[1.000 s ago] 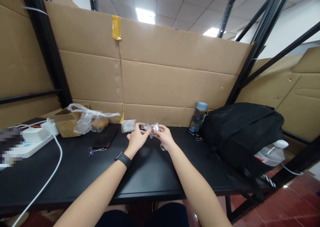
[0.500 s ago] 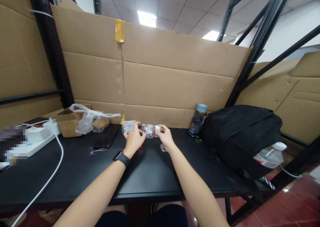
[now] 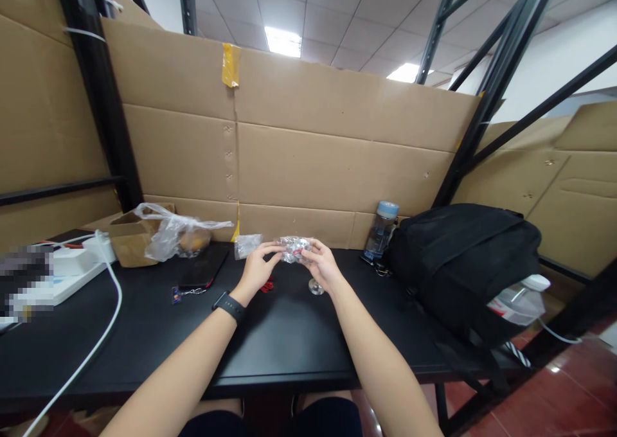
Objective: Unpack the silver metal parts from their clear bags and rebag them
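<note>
Between my two hands, above the black table, is a crinkled clear plastic bag (image 3: pixel 290 247) with something small and red in it. My left hand (image 3: pixel 259 268), with a dark watch on the wrist, pinches the bag's left end. The fingers of my right hand (image 3: pixel 324 267) are closed on its right end. Another clear packet (image 3: pixel 245 247) is just behind my left hand, apart from the fingers. Red pieces (image 3: pixel 267 285) lie on the table beside my left hand, partly hidden by it. A small shiny round object (image 3: pixel 315 287) lies below my right hand.
To the left are a dark flat case (image 3: pixel 202 267), an open cardboard box (image 3: pixel 130 241), a plastic bag with round contents (image 3: pixel 180 234) and a white power strip (image 3: pixel 72 283). A blue-lidded bottle (image 3: pixel 380 231) and a black backpack (image 3: pixel 463 263) stand right. Cardboard (image 3: pixel 299 173) walls the back.
My left fingers have come down and closed in on the left end of the bag. The bag looks more bunched, and more of the red pieces and the round object shows.
</note>
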